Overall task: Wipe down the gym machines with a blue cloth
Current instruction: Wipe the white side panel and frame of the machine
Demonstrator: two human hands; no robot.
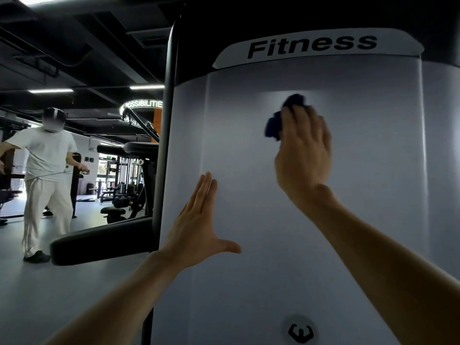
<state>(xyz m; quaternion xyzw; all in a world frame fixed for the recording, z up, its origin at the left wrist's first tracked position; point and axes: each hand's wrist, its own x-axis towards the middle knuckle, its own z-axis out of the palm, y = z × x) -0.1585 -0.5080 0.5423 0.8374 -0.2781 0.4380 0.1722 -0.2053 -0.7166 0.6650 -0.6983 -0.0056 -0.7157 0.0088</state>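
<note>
A tall white panel (361, 195) of a gym machine fills the right of the head view, with a "Fitness" label (313, 47) at its top. My right hand (305, 150) presses a crumpled dark blue cloth (276, 123) against the upper middle of the panel; the cloth sticks out above and to the left of my fingers. My left hand (199, 220) lies lower down by the panel's left edge, fingers straight and together, thumb spread, holding nothing.
A black frame post (169, 120) runs up the panel's left edge, with a black padded arm (99, 242) jutting left. A person in white (47, 180) stands at the left on the grey floor. More gym machines (127, 185) stand behind.
</note>
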